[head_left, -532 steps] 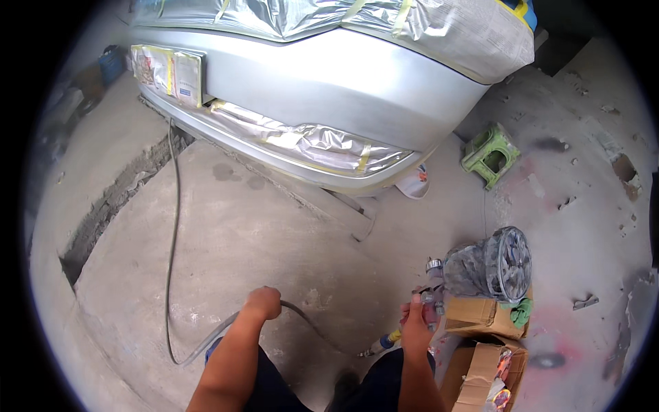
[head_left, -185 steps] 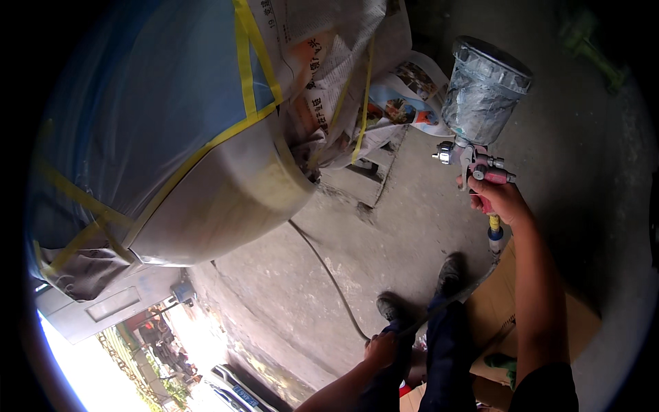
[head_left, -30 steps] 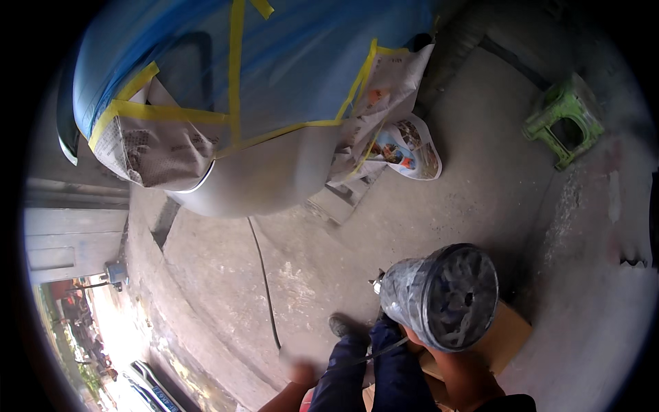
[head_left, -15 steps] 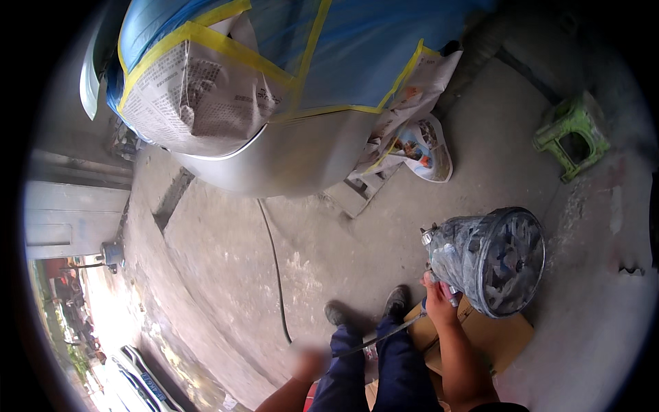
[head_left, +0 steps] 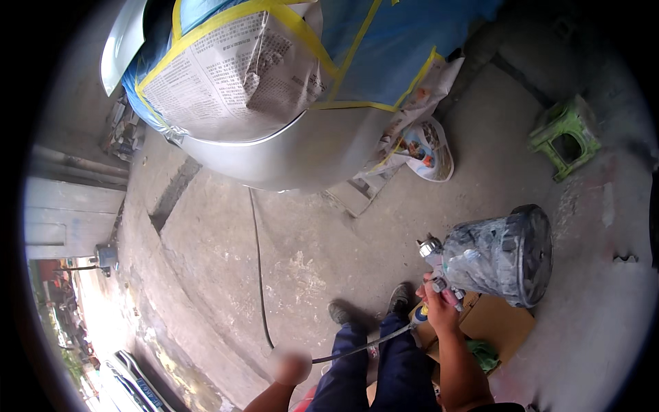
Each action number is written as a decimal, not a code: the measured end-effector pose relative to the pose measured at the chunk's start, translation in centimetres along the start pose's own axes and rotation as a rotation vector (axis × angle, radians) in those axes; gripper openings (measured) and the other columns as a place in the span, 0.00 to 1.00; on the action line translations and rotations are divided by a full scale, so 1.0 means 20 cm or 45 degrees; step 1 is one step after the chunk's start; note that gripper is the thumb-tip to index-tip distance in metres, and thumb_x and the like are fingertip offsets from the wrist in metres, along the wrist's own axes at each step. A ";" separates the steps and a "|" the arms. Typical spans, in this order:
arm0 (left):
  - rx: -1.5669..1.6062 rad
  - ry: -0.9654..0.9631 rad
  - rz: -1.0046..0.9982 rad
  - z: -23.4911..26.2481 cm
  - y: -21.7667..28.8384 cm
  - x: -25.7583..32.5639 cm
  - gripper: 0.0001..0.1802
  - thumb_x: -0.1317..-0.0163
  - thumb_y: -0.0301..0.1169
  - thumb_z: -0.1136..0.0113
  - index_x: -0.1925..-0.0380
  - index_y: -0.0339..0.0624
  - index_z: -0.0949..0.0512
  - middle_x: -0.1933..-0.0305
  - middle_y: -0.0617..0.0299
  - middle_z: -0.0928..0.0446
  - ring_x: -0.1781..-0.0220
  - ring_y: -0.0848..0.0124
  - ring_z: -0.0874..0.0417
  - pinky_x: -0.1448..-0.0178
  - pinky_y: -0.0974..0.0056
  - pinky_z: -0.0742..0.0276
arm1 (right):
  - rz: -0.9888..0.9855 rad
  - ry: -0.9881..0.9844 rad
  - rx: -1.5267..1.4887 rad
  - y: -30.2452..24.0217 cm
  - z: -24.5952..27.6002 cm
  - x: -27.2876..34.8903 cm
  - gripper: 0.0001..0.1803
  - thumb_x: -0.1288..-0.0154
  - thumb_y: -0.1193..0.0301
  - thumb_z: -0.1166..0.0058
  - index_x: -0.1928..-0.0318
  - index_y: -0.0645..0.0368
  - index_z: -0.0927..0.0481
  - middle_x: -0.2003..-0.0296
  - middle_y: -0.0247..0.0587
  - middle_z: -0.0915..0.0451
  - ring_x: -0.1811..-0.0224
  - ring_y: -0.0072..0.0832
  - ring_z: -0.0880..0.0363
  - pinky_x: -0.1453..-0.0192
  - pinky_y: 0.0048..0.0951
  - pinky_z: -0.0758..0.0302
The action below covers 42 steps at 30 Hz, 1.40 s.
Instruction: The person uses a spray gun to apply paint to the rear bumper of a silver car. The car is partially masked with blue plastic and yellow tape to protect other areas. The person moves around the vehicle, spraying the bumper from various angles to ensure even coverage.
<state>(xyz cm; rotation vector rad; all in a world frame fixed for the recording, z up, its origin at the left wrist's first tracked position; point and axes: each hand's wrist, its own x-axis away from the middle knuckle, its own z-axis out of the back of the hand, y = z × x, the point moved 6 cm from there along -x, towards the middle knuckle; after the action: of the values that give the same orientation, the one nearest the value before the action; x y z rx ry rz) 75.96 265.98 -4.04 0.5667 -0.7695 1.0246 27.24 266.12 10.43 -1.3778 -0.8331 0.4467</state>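
Note:
My right hand (head_left: 441,302) is wrapped round the handle of a spray gun (head_left: 430,248) with a silver nozzle head. A large, paint-smeared grey cup (head_left: 484,255) sits on the gun and lies almost on its side, its lid to the right. From the gun's handle a dark hose (head_left: 364,348) runs across my legs to my left hand (head_left: 292,367). That hand is blurred, but the hose enters one side and leaves the other, so it is closed on it. Ahead is a silver car bumper (head_left: 288,161), apart from the gun.
Newspaper (head_left: 226,75), yellow tape and blue film (head_left: 374,55) cover the car above the bumper. A green stool (head_left: 566,137) stands at the right. Cardboard (head_left: 511,329) and a green cloth (head_left: 484,355) lie by my right arm. The hose trails over the concrete floor (head_left: 206,261).
The gun has turned, so its cup now shows its side instead of its lid. My left hand and the hose have shifted left. The masked car appears farther right in view.

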 end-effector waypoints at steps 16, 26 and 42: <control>-0.110 -0.244 -0.026 0.19 0.12 0.19 0.15 0.41 0.37 0.53 0.62 0.47 0.19 0.52 0.53 0.24 0.43 0.53 0.30 0.44 0.50 0.29 | 0.091 -0.435 0.129 -0.16 -0.16 0.19 0.02 0.42 0.75 0.42 0.68 0.60 0.21 0.74 0.35 0.20 0.69 0.26 0.22 0.60 0.27 0.27; 0.025 -0.135 -0.041 0.27 0.29 0.14 0.12 0.44 0.39 0.46 0.64 0.48 0.19 0.55 0.53 0.23 0.45 0.52 0.29 0.44 0.52 0.28 | 0.006 0.265 -0.125 -0.43 0.19 -0.19 0.15 0.32 0.64 0.50 0.51 0.59 0.28 0.64 0.34 0.25 0.73 0.20 0.26 0.70 0.22 0.29; -0.162 -0.245 0.036 0.16 0.22 0.22 0.14 0.42 0.40 0.47 0.62 0.48 0.19 0.53 0.53 0.24 0.44 0.53 0.30 0.44 0.52 0.28 | -0.141 -0.557 -0.301 -0.57 0.06 -0.13 0.11 0.36 0.69 0.46 0.57 0.63 0.22 0.75 0.35 0.22 0.72 0.20 0.23 0.69 0.21 0.28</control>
<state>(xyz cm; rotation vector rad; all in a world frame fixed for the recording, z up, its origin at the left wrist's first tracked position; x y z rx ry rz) 72.37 267.90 1.64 0.5510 -1.0076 0.9486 22.59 263.07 20.75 -1.4625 -1.3490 0.5882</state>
